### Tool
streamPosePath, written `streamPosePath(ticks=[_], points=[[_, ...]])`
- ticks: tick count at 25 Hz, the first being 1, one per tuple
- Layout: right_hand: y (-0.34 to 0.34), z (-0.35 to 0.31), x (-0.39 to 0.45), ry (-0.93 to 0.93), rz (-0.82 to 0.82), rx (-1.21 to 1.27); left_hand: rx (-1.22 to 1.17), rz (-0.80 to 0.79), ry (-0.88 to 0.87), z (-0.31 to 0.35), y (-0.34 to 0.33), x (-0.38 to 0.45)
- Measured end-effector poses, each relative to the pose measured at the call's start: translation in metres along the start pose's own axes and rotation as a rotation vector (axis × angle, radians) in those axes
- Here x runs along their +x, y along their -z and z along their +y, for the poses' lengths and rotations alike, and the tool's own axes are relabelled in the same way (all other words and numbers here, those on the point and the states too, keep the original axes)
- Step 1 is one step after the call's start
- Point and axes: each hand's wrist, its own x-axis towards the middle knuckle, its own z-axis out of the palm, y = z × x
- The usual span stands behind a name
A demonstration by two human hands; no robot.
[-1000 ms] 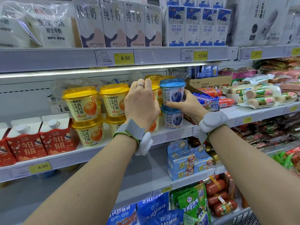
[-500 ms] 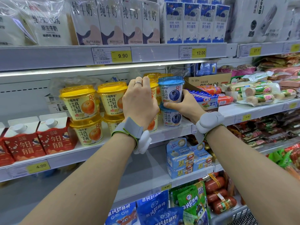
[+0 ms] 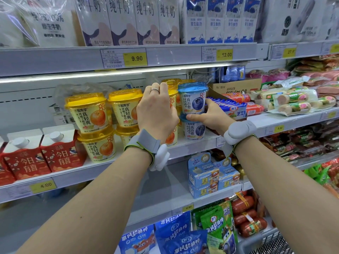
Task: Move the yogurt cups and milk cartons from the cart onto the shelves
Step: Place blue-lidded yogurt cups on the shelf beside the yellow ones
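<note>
Two blue-lidded yogurt cups stand stacked on the middle shelf [image 3: 211, 139]. My right hand [image 3: 213, 117] is shut on the upper blue yogurt cup [image 3: 192, 100], thumb at its base where it meets the lower blue cup [image 3: 194, 130], fingers behind it. Just left, my left hand [image 3: 157, 111] wraps around a stack of orange yogurt cups [image 3: 171, 99] and hides most of it. More orange-lidded cups [image 3: 89, 114] stand stacked in twos further left. Red milk cartons [image 3: 62, 153] line the shelf's left end.
Tall milk cartons [image 3: 128, 21] fill the shelf above. Sausage packs [image 3: 293, 101] and a cardboard box [image 3: 236, 87] lie right of the blue cups. Blue boxes [image 3: 211, 176] and snack bags sit on lower shelves. A corner of the cart [image 3: 273, 242] shows at the bottom right.
Almost nothing has moved. My right hand has shifted slightly on the upper blue cup, which stays on the lower one. My left hand stays on the orange stack.
</note>
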Motion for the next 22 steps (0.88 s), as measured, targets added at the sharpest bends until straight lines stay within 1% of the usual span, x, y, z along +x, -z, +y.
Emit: streamPosePath(ticks=[6,10,13,17,22], points=[[-0.003,0.000,-0.003,-0.010,0.003,0.004,0.002,-0.032,0.010,0.001,0.001,0.000],[-0.007,0.000,-0.008,-0.003,0.026,0.030,0.001,-0.082,0.013,0.001,0.007,0.000],[-0.012,0.003,-0.011,0.017,0.055,0.013,-0.014,-0.141,0.011,0.001,0.016,-0.001],[-0.019,0.004,-0.015,0.029,0.091,-0.018,-0.023,-0.210,-0.041,-0.001,0.027,0.000],[-0.028,-0.002,-0.030,0.039,0.195,-0.150,-0.045,-0.348,-0.066,-0.004,0.036,0.002]])
